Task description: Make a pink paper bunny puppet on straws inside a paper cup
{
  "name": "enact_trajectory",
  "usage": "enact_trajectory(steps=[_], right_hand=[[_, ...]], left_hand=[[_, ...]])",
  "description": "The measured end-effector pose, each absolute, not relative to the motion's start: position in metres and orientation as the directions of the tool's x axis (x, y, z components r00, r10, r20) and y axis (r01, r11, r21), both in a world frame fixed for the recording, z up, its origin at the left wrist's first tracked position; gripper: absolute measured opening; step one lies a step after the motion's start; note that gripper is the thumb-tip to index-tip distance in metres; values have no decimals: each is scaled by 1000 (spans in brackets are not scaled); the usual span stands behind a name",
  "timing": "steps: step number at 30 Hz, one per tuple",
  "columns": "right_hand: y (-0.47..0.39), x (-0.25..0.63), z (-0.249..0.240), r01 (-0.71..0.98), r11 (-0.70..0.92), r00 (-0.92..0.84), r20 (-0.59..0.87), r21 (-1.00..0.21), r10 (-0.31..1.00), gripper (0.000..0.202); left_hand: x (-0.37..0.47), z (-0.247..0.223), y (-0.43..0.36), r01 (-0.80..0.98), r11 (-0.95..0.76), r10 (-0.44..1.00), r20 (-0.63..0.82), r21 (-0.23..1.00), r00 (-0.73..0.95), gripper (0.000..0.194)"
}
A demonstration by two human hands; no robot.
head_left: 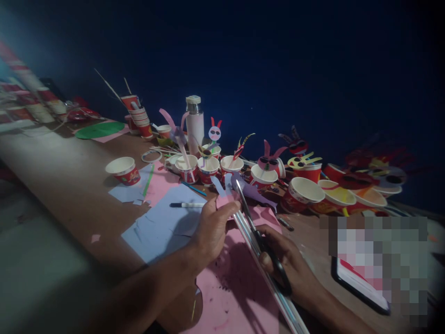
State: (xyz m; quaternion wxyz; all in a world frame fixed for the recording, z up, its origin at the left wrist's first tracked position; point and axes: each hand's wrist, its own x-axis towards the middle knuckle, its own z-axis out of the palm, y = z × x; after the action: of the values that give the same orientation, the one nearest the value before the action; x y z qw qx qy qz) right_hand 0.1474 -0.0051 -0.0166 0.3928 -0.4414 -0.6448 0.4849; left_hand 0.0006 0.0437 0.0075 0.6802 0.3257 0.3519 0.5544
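Brown table (pixel 99 206), blue wall (pixel 260 69); cups (pixel 207 177) beyond left hand (pixel 212 229) — pinching pink paper (pixel 224 201); phone (pixel 358 284) beside right hand (pixel 287 253) — gripping scissors (pixel 258 237).

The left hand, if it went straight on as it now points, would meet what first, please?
Probably the left hand would first meet the scissors, whose blades cross just past its thumb; depth is unclear.

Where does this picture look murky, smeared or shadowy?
In the head view, the dark blue wall fades almost to black; the paper cutouts at far right are smeared, the scissors crisper; shadows fall across the pink paper; blocky pixelation overlaps the black-edged device.
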Motion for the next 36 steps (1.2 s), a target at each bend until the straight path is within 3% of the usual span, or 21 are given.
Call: enact_trajectory(steps=[15, 21, 36], right_hand=[[-7, 146, -13, 173, 125, -285, 72, -977, 956, 24], [-6, 146, -13, 202, 126, -270, 69, -971, 961, 27], [2, 158, -7, 289, 228, -108, 205, -930, 973, 38]], left_hand=[[0, 10, 44, -526, 196, 980, -139, 827, 145, 10], [0, 7, 45, -518, 173, 982, -108, 838, 154, 16], [-1, 3, 50, -578, 244, 969, -167, 779, 183, 13]])
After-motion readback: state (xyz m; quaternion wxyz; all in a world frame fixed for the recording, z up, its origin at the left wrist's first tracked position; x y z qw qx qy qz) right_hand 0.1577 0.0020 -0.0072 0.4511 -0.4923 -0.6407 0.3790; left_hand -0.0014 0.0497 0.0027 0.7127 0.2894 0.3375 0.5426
